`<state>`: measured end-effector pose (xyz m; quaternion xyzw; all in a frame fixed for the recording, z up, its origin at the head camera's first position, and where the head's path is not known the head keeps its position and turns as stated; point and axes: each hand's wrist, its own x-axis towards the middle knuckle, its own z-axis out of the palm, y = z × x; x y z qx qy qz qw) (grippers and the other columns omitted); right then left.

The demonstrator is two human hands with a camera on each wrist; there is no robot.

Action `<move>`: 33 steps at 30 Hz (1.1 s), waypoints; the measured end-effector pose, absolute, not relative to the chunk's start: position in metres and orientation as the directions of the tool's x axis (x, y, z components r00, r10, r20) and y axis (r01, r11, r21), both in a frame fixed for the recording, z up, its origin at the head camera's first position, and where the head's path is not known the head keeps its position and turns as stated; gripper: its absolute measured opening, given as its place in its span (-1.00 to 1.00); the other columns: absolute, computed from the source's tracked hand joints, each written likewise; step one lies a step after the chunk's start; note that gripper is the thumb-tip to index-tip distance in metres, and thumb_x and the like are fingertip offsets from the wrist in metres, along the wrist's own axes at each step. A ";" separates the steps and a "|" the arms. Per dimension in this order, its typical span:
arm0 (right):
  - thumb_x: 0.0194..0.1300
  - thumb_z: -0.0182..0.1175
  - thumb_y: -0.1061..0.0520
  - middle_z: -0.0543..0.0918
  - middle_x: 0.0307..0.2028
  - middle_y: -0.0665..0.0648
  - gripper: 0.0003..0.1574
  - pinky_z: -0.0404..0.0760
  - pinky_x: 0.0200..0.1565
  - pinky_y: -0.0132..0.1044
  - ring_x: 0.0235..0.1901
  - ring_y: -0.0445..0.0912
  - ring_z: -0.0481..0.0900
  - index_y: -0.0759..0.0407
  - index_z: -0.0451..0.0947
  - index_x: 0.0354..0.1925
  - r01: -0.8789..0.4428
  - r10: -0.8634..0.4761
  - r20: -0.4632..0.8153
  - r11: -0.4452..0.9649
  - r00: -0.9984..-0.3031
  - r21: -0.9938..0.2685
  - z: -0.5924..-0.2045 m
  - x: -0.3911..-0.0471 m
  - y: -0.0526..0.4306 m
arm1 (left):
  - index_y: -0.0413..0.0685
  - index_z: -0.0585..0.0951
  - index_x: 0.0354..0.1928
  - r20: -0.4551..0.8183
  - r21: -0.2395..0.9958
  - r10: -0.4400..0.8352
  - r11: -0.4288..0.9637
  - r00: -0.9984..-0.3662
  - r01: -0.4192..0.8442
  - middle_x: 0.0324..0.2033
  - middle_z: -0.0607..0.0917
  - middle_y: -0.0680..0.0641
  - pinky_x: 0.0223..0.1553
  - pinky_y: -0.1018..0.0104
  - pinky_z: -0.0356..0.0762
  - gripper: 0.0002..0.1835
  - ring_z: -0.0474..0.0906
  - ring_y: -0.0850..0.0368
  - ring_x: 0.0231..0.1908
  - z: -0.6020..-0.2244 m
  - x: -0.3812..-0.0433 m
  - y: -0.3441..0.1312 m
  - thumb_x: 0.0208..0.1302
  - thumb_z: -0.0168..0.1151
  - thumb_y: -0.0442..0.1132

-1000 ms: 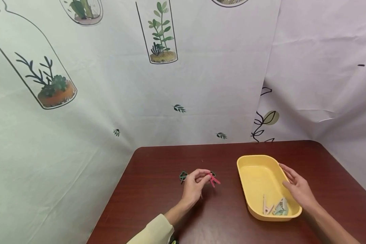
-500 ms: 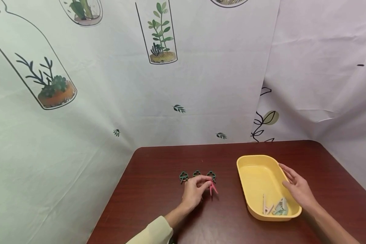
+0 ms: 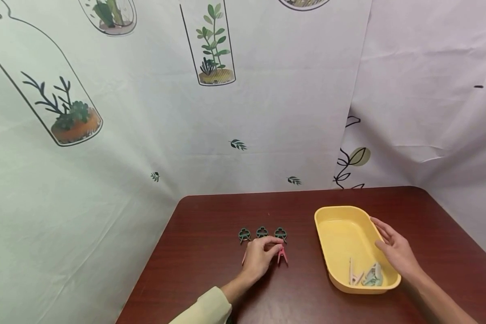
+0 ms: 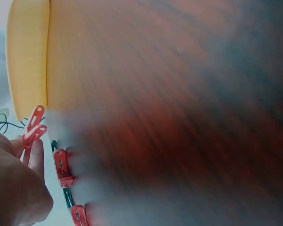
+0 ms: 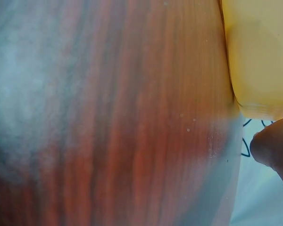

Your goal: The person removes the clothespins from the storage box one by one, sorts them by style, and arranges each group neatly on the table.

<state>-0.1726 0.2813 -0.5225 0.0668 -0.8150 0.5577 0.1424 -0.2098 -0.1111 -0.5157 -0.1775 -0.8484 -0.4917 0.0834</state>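
Note:
My left hand [image 3: 260, 258] pinches a pink clothespin [image 3: 282, 256] between thumb and fingers, low over the table. Just beyond it, three dark green clips lie in a row: a left one [image 3: 244, 234], a middle one [image 3: 262, 231] and a right one [image 3: 281, 232]. Two more pink clothespins show in the left wrist view, a nearer one [image 4: 61, 165] and a lower one [image 4: 79, 215]; in the head view my hand mostly hides them. My right hand [image 3: 398, 254] grips the right rim of a yellow tray [image 3: 335, 245], thumb over the edge, fingers outside.
Inside the tray's near end lie a beige clothespin [image 3: 352, 275] and pale green clips [image 3: 373, 275]. The dark red wooden table [image 3: 210, 211] ends at a printed cloth backdrop [image 3: 267, 112] behind and at the sides.
My left hand has drawn the pink clothespin slightly toward me and turned its legs to point at me, uncovering the middle and right green clips. The right hand and tray stay put.

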 end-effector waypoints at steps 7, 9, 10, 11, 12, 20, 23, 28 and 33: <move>0.56 0.05 0.41 0.34 0.51 0.15 -0.28 0.60 -0.06 -0.62 0.13 -0.69 0.40 0.45 0.13 0.58 -0.268 0.050 0.304 0.358 -0.951 -0.895 -0.523 -0.173 0.281 | -0.02 0.86 -0.12 0.324 0.788 0.232 0.471 -0.917 0.397 -0.28 0.86 0.13 -0.32 0.50 0.59 -0.88 0.75 0.41 -0.29 -0.519 -0.211 -0.111 0.33 0.50 -0.29; 0.57 0.05 0.40 0.34 0.52 0.20 -0.28 0.60 -0.06 -0.61 0.13 -0.69 0.41 0.44 0.13 0.59 -0.264 0.049 0.301 0.357 -0.952 -0.896 -0.523 -0.173 0.282 | -0.03 0.86 -0.12 0.324 0.788 0.234 0.470 -0.917 0.398 -0.27 0.86 0.13 -0.32 0.49 0.60 -0.87 0.75 0.40 -0.29 -0.519 -0.211 -0.110 0.32 0.50 -0.31; 0.57 0.05 0.40 0.33 0.52 0.24 -0.28 0.60 -0.06 -0.61 0.13 -0.69 0.41 0.44 0.13 0.59 -0.262 0.050 0.299 0.356 -0.953 -0.897 -0.522 -0.173 0.281 | -0.03 0.86 -0.12 0.326 0.785 0.233 0.474 -0.916 0.400 -0.28 0.86 0.14 -0.32 0.49 0.60 -0.87 0.75 0.40 -0.30 -0.520 -0.211 -0.110 0.32 0.51 -0.31; 0.57 0.05 0.40 0.33 0.53 0.28 -0.28 0.60 -0.06 -0.61 0.12 -0.69 0.40 0.44 0.13 0.59 -0.260 0.051 0.296 0.358 -0.954 -0.897 -0.522 -0.173 0.281 | -0.03 0.86 -0.12 0.327 0.783 0.234 0.476 -0.916 0.401 -0.28 0.86 0.15 -0.31 0.49 0.60 -0.87 0.75 0.40 -0.29 -0.520 -0.211 -0.110 0.32 0.51 -0.31; 0.58 0.05 0.39 0.32 0.53 0.33 -0.28 0.60 -0.06 -0.61 0.12 -0.69 0.40 0.44 0.13 0.59 -0.256 0.052 0.293 0.358 -0.955 -0.898 -0.522 -0.173 0.281 | -0.03 0.86 -0.12 0.326 0.781 0.235 0.479 -0.916 0.401 -0.28 0.85 0.17 -0.30 0.50 0.60 -0.87 0.75 0.40 -0.29 -0.521 -0.211 -0.110 0.32 0.51 -0.32; 0.58 0.05 0.38 0.23 0.49 0.58 -0.28 0.61 -0.07 -0.61 0.11 -0.70 0.39 0.44 0.12 0.59 -0.236 0.059 0.275 0.364 -0.959 -0.901 -0.522 -0.173 0.281 | -0.01 0.86 -0.11 0.342 0.733 0.250 0.532 -0.906 0.424 -0.25 0.85 0.19 -0.25 0.46 0.63 -0.86 0.74 0.43 -0.26 -0.524 -0.212 -0.108 0.32 0.50 -0.31; 0.58 0.05 0.38 0.21 0.48 0.63 -0.27 0.60 -0.07 -0.62 0.10 -0.71 0.38 0.45 0.12 0.59 -0.230 0.060 0.269 0.363 -0.961 -0.903 -0.521 -0.173 0.281 | -0.01 0.86 -0.10 0.345 0.724 0.248 0.543 -0.905 0.425 -0.24 0.86 0.13 -0.23 0.45 0.64 -0.86 0.74 0.42 -0.24 -0.523 -0.212 -0.108 0.33 0.49 -0.30; 0.58 0.04 0.38 0.20 0.46 0.67 -0.27 0.60 -0.08 -0.62 0.09 -0.72 0.38 0.46 0.10 0.59 -0.215 0.061 0.254 0.368 -0.965 -0.905 -0.521 -0.173 0.280 | 0.02 0.86 -0.11 0.360 0.715 0.214 0.562 -0.908 0.416 -0.25 0.86 0.11 -0.23 0.42 0.63 -0.87 0.73 0.39 -0.23 -0.521 -0.213 -0.108 0.33 0.49 -0.30; 0.58 0.03 0.38 0.19 0.46 0.67 -0.25 0.63 -0.10 -0.58 0.07 -0.71 0.40 0.45 0.08 0.60 -0.195 0.058 0.232 0.365 -0.971 -0.910 -0.520 -0.172 0.280 | -0.02 0.84 -0.08 0.355 0.737 0.185 0.547 -0.916 0.396 -0.24 0.86 0.08 -0.22 0.41 0.65 -0.85 0.74 0.37 -0.25 -0.518 -0.212 -0.106 0.34 0.49 -0.30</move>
